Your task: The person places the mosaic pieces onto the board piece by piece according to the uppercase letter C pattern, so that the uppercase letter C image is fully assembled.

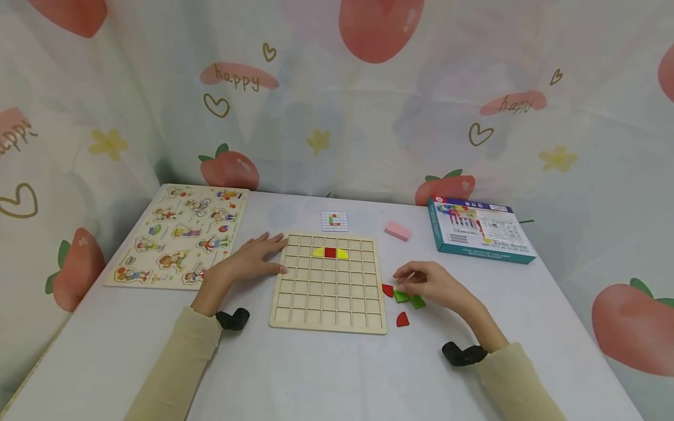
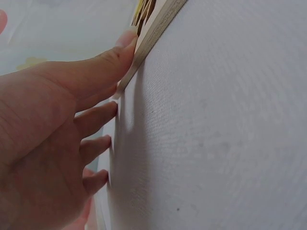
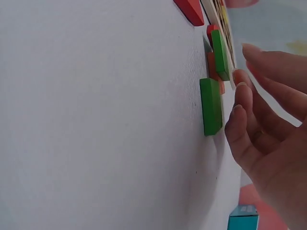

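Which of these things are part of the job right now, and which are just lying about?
In use: grid board, steadied by left hand; yellow and red pieces in it; loose green pieces and red pieces by right hand; pattern card.

Lying about: figure puzzle, pink block, box.

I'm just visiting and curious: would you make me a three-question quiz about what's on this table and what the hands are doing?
1. True or false: the left hand rests flat against the left edge of the wooden grid board.
2. Which colour is the piece between the two yellow pieces on the board? A) green B) red C) blue
3. Fill in: the right hand hovers over loose green pieces and ____ pieces lying right of the board.

Key: 1 true. 2 B, the red piece. 3 red.
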`<action>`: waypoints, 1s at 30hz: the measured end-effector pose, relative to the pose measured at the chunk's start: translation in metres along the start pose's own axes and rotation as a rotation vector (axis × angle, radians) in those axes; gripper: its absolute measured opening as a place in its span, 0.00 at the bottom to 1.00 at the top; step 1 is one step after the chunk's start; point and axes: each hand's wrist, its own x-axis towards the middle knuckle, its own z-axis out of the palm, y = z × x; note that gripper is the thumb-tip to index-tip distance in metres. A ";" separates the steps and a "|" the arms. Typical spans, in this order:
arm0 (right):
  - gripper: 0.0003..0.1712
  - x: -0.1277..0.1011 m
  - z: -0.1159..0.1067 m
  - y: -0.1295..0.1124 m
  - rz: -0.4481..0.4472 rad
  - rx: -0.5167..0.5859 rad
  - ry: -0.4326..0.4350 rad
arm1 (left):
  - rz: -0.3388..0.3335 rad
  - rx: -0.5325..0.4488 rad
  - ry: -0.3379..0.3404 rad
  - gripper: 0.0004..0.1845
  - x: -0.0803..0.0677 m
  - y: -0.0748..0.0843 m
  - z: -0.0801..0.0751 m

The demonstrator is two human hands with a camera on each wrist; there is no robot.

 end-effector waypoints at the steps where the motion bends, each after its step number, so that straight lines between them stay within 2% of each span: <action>1: 0.14 -0.001 -0.001 0.000 -0.001 0.004 -0.012 | 0.000 0.000 0.000 0.43 0.000 0.000 0.000; 6: 0.15 -0.003 -0.002 0.002 0.005 0.007 -0.060 | 0.007 0.004 0.003 0.43 -0.001 0.000 0.000; 10: 0.18 -0.004 0.000 0.003 0.016 -0.011 -0.062 | 0.009 0.004 0.004 0.43 -0.002 0.001 -0.002; 22: 0.12 -0.002 0.004 0.003 0.050 -0.048 -0.019 | 0.010 -0.018 -0.001 0.43 -0.002 0.002 -0.001; 30: 0.09 0.005 0.005 0.002 0.081 -0.032 0.060 | 0.001 -0.016 0.000 0.43 -0.002 0.003 -0.001</action>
